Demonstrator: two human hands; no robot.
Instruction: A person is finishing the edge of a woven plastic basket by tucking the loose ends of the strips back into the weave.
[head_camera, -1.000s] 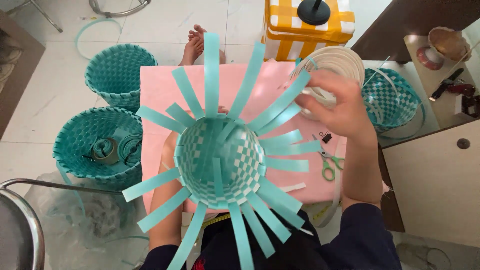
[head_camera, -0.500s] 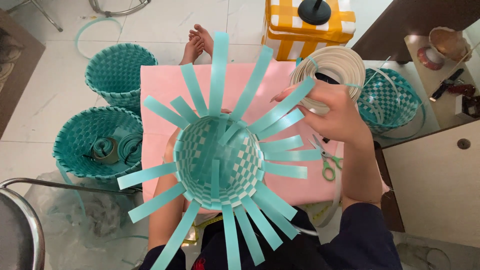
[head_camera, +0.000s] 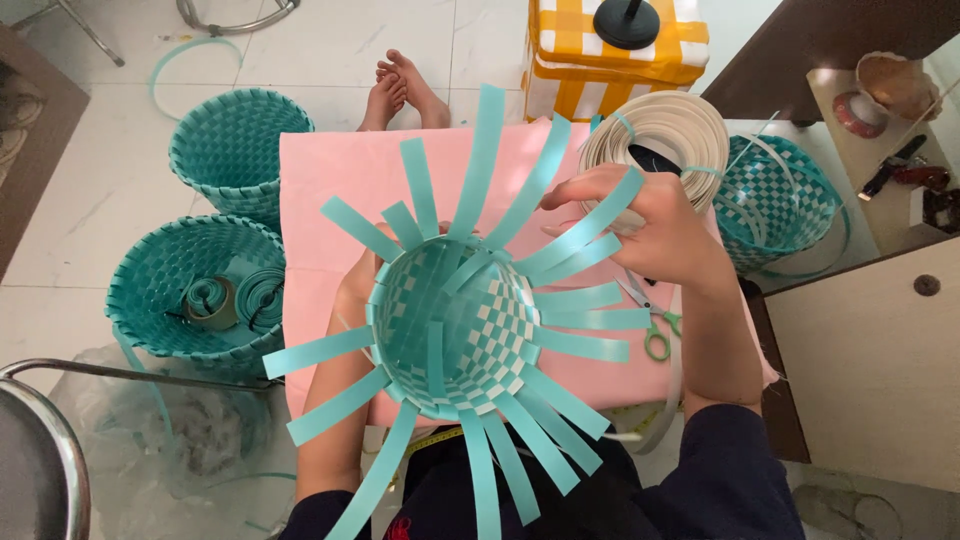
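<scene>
Our right hand (head_camera: 665, 235) pinches a teal strip (head_camera: 590, 222) of the half-woven basket (head_camera: 450, 335); left hand (head_camera: 352, 295) behind its wall, fingers hidden. Scissors (head_camera: 650, 325) near the pink cloth's (head_camera: 320, 180) right edge.

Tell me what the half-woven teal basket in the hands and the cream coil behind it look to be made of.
The half-woven teal and white basket looks like flat plastic strapping: smooth, slightly glossy strips that stand out stiffly from the rim. The cream coil of flat band seems to be the same kind of plastic strap, wound in even layers. The right hand bends one strip without creasing it.
</scene>
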